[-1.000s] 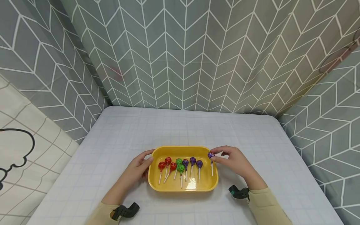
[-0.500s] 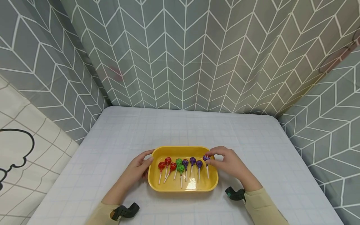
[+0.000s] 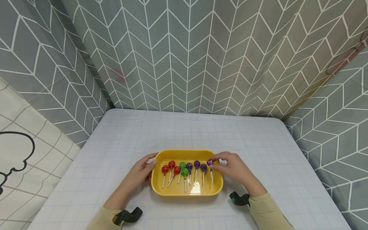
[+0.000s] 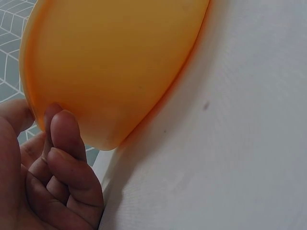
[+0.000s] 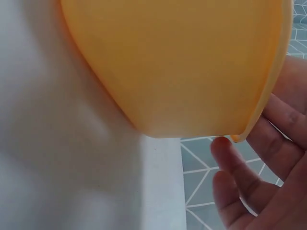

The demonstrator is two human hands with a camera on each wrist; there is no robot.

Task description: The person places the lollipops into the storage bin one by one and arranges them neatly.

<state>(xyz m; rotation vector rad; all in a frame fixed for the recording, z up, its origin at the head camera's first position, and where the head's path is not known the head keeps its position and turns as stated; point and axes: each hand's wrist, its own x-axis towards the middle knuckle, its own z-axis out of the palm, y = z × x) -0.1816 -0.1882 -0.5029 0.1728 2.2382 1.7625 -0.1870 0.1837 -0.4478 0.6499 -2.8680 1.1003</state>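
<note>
A yellow tray [image 3: 161,191] stands on the table and holds several wrapped lollipops in a rough row. Red lollipops [image 3: 165,169] lie on the left, green lollipops [image 3: 185,172] in the middle, purple lollipops [image 3: 203,167] to the right. My left hand [image 3: 141,171] grips the tray's left end, thumb at the rim; the left wrist view has its fingers [image 4: 67,132] against the outer wall. Over the tray's right end, my right hand [image 3: 231,166] pinches a purple lollipop [image 3: 210,162] by its head, stick pointing toward me. The tray's wall [image 5: 182,72] hides that lollipop in the right wrist view.
A pale checked cloth covers the table [image 3: 184,131]. Grey chevron-patterned curtains [image 3: 187,57] stand behind it and along the sides. Each wrist wears a black camera mount [image 3: 129,215].
My right hand has moved left and slightly toward me with the purple lollipop, from the tray's right rim to beside the other purple ones. The left hand and tray stayed put.
</note>
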